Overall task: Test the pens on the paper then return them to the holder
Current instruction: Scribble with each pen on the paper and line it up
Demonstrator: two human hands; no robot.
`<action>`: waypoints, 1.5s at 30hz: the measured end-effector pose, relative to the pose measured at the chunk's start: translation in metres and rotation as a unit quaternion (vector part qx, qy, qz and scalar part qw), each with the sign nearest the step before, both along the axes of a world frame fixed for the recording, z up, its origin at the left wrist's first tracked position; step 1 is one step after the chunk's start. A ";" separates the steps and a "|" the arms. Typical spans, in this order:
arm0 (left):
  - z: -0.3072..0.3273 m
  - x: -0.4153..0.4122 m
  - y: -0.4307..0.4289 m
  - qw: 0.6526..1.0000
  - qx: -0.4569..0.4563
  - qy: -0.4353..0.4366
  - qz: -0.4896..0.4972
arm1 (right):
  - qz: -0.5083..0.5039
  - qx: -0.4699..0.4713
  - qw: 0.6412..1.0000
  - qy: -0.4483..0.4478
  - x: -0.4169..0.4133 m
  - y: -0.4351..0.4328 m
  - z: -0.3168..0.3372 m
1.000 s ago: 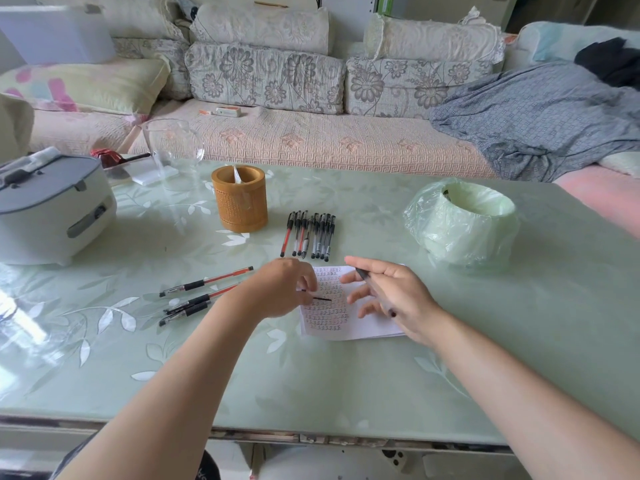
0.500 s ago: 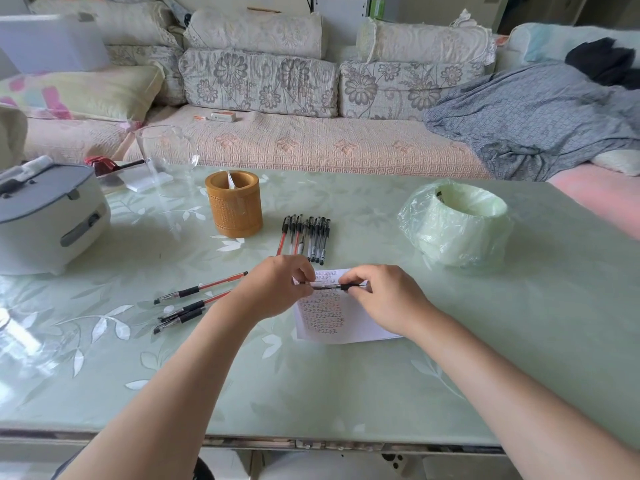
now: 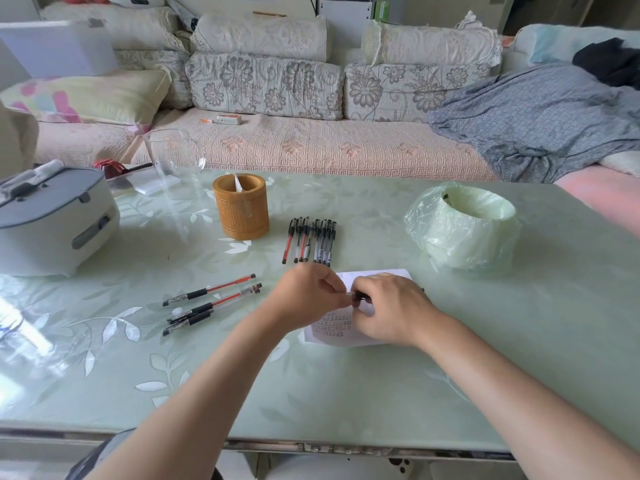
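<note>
On my feed the left hand (image 3: pixel 306 301) and the right hand (image 3: pixel 393 308) meet over the white sheet of paper with rows of small written marks (image 3: pixel 334 329), which lies flat on the glossy pale-green table top with a white leaf pattern (image 3: pixel 346 393). Both hands have their fingers curled in, thumb against fingertips, and pinch one slim gel pen with a clear barrel and black section (image 3: pixel 358 296) just above the paper. Its long axis runs left to right. Both ends sit inside the hands, so I cannot tell which way the nib points.

Beyond the paper, a row of thin black-capped pens (image 3: pixel 310 240) lies side by side, their long axes running away from me. The round, ribbed, tan bamboo holder (image 3: pixel 240 209) stands upright to their left. Three more pens with black grips and reddish barrels (image 3: pixel 211 303) lie slanted left of the hands, grips nearer me.
</note>
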State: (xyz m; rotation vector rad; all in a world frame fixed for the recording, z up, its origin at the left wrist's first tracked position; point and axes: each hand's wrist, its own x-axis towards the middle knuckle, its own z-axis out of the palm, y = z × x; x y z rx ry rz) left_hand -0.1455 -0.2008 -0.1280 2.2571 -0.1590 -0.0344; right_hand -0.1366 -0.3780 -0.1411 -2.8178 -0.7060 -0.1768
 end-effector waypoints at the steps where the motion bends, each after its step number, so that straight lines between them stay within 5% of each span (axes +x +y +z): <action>1: -0.001 -0.001 -0.003 1.000 -0.018 0.012 0.006 | -0.002 -0.020 1.000 -0.016 0.000 -0.001 -0.001; 10: 0.009 -0.007 0.002 0.983 -0.100 0.150 -0.018 | -0.049 -0.055 0.997 -0.032 -0.006 0.015 -0.004; 19: 0.011 -0.008 0.006 0.977 -0.136 0.163 -0.002 | -0.062 -0.061 0.995 -0.041 -0.007 0.023 0.002; 33: 0.005 -0.007 0.003 0.966 -0.179 0.187 0.005 | -0.006 -0.015 0.984 -0.180 -0.004 0.018 -0.009; 45: 0.007 0.023 0.033 0.979 -0.163 0.016 0.123 | 0.031 0.084 0.996 0.010 0.018 0.016 -0.006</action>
